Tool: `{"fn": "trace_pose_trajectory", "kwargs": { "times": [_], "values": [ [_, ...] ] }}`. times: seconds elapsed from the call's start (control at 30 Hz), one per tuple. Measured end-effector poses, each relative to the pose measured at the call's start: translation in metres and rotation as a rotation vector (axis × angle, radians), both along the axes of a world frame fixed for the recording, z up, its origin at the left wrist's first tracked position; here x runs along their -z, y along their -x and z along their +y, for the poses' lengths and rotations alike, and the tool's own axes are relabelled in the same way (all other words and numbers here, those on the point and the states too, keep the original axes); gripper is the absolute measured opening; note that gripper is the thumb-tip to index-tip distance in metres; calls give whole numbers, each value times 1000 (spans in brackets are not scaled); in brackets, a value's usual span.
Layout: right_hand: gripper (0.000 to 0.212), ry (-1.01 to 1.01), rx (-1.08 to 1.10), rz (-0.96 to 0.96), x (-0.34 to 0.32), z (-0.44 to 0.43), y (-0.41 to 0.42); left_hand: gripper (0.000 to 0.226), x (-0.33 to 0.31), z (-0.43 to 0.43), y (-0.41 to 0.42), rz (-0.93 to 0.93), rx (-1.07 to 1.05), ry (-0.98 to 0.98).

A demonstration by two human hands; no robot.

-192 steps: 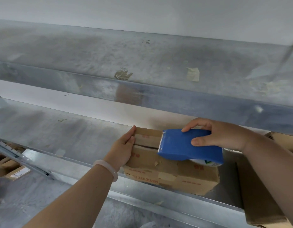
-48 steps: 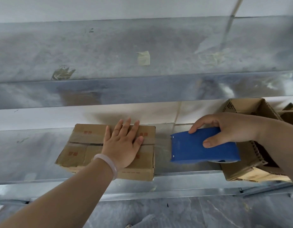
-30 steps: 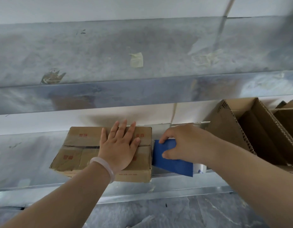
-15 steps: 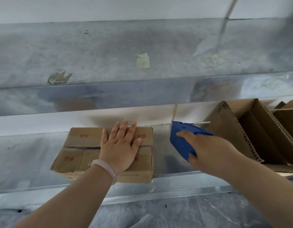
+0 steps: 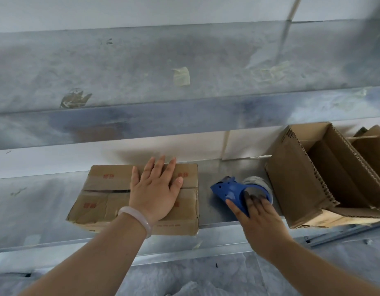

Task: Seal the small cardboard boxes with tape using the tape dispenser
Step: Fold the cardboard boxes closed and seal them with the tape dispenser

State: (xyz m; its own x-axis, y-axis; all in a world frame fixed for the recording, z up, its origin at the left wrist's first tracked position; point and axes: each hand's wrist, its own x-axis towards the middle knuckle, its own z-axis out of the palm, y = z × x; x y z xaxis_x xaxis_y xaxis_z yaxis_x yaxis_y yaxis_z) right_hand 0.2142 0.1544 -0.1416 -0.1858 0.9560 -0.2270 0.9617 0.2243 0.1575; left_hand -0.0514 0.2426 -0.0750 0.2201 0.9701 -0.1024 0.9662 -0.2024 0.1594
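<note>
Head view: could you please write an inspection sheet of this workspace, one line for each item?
Surface: metal shelf, scuffed, carries everything.
Job's things: small cardboard box, flaps closed; blue tape dispenser lies on the shelf to its right, apart from it.
Clutter: open cardboard boxes at the right; tape scrap stuck on the upper shelf.
Grippers: left hand flat on the box; right hand, fingers straight, touches the dispenser.
Cables: nothing seen.
Surroundings: white wall behind, grey floor below.
</note>
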Motion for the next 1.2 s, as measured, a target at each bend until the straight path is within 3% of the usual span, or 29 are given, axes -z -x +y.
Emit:
{"fn": "trace_pose_trajectory", "kwargs": {
  "times": [0.07,0.13,0.3,0.37,0.43,0.53,0.63,0.73,0.87,0.9,1.03,1.13,1.2],
  "values": [
    [66,-6,31,79,14,-3,5,60,0,0,0,2,-3,-3],
    [67,62,65,88,20,-2,13,60,0,0,0,-3,-9,-2],
    [67,16,54,0,15,8,16,60,1,-1,0,-32,-32,24],
    [60,11,84,96,-7,5,25,59,0,0,0,-51,-40,32],
    [55,-18,130,257,-16,-4,32,56,0,1,1,-79,-47,33],
    [49,-170,225,697,-43,-13,54,53,-1,1,3,-146,-67,32],
    [61,31,377,1128,-65,8,94,52,-4,2,3,-184,-73,49],
    [69,115,505,1333,-71,38,134,52,-6,4,6,-240,-62,113],
    [69,57,530,1157,-62,51,149,49,-17,10,25,-479,25,217],
    [69,52,514,1132,-61,52,148,48,-17,9,34,-467,91,230],
    [65,80,478,1039,-55,55,142,63,-1,-5,79,-33,420,1],
    [63,86,468,952,-60,55,140,66,7,-16,120,80,320,-97],
    [64,52,440,783,-62,54,140,68,7,-21,142,104,245,-101]
  ]
}}
